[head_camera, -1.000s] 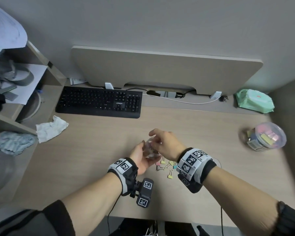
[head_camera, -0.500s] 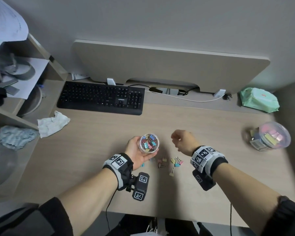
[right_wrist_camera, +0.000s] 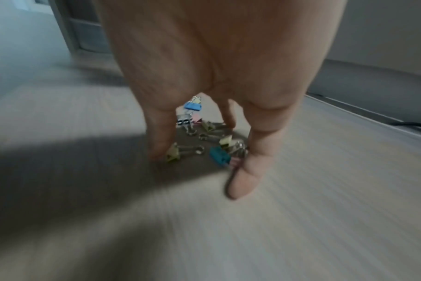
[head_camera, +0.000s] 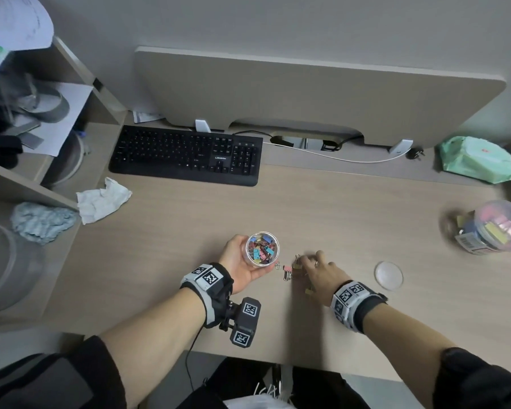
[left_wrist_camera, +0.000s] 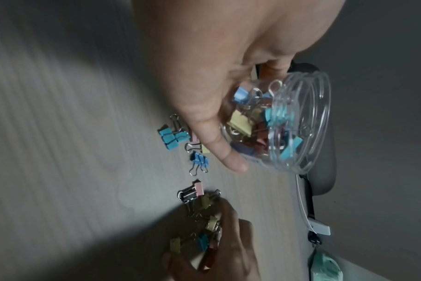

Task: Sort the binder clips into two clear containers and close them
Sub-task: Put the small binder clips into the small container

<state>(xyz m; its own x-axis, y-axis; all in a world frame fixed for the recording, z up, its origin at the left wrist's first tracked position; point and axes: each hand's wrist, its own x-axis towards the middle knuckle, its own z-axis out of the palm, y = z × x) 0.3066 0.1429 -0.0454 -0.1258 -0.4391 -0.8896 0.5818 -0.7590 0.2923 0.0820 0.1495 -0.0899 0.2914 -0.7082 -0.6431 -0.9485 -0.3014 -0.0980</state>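
Observation:
My left hand (head_camera: 239,261) grips a small clear container (head_camera: 261,249), open at the top and full of coloured binder clips, just above the desk. Its thumb lies along the wall of the container (left_wrist_camera: 301,123). Right of it, my right hand (head_camera: 316,268) stands over the loose clips (head_camera: 288,271), fingers spread downward. In the right wrist view my fingertips (right_wrist_camera: 238,182) touch the desk around a teal clip (right_wrist_camera: 219,155) and a yellow clip (right_wrist_camera: 174,152); none is lifted. More clips (left_wrist_camera: 173,137) lie under the container. The round clear lid (head_camera: 388,275) lies flat to the right.
A bigger clear tub (head_camera: 496,228) with its lid on and pastel clips inside stands at the far right. A black keyboard (head_camera: 186,154) and a crumpled tissue (head_camera: 102,199) lie behind and to the left. A green wipes pack (head_camera: 477,159) sits back right.
My right hand left the top of the container, swung right, then came down onto the loose clips. The container now stands open and its lid lies on the desk to the right.

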